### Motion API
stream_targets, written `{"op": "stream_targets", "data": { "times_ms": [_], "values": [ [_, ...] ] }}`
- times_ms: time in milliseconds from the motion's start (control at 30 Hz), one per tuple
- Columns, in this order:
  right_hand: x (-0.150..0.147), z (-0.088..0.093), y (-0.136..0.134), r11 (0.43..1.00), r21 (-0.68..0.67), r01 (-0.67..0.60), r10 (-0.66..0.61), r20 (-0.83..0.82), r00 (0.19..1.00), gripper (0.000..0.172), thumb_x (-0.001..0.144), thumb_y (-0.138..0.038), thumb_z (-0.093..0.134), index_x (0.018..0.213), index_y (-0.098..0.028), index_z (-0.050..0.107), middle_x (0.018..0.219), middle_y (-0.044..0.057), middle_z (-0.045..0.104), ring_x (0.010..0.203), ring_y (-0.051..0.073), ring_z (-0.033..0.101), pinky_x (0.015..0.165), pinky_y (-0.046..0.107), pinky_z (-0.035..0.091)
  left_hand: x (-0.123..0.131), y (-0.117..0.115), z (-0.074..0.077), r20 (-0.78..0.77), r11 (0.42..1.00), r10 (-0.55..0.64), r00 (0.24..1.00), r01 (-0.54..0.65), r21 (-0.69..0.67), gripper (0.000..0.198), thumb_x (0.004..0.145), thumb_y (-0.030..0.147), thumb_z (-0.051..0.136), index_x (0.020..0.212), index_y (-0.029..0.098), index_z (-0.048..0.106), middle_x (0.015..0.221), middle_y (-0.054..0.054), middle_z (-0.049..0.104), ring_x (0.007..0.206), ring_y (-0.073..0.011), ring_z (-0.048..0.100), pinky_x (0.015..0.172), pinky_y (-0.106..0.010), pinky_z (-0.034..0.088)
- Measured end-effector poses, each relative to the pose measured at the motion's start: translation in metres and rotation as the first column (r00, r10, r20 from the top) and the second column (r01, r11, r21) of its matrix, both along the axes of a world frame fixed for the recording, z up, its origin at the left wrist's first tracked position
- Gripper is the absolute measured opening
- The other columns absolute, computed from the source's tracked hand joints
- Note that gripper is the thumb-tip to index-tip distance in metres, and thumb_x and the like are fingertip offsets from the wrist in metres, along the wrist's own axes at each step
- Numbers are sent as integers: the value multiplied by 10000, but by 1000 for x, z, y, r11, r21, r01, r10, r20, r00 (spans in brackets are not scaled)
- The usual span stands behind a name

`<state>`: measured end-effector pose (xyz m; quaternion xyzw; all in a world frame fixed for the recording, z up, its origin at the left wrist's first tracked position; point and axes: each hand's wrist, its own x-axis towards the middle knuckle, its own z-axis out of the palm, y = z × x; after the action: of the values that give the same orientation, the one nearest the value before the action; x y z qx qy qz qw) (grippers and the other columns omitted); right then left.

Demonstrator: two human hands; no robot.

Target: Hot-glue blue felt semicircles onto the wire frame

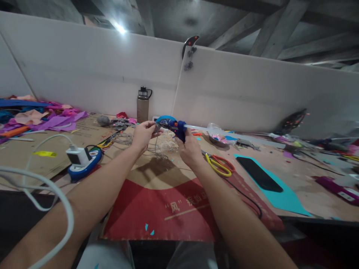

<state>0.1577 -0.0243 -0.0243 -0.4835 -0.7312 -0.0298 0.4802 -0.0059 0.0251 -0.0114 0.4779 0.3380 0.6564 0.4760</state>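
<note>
Head view: the right hand (190, 150) grips a glue gun (180, 130); just beside it, the left hand (143, 137) pinches a small grey piece (158, 128), so a slip could cause burns.

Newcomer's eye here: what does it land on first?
Probably the blue glue gun with a long translucent stick, held in the right hand near the centre. Then the red-and-tan cardboard sheet below it, and the scissors with yellow and orange handles to that hand's right.
</note>
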Motion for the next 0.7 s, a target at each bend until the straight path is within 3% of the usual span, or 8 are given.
{"op": "stream_targets", "data": {
  "times_ms": [700],
  "values": [
    [5, -1, 5, 1000, -27, 13, -13, -6, 1000, 351, 820, -266, 452, 1151, -155, 489, 1030, 164, 617, 909, 279, 588, 802, 438, 446, -7, 5, -1, 74, 999, -35, 997, 33, 35, 65, 750, 146, 610, 799, 107, 590, 697, -69, 669, 662, -145, 671, 701, -300, 551]
  ]
}}
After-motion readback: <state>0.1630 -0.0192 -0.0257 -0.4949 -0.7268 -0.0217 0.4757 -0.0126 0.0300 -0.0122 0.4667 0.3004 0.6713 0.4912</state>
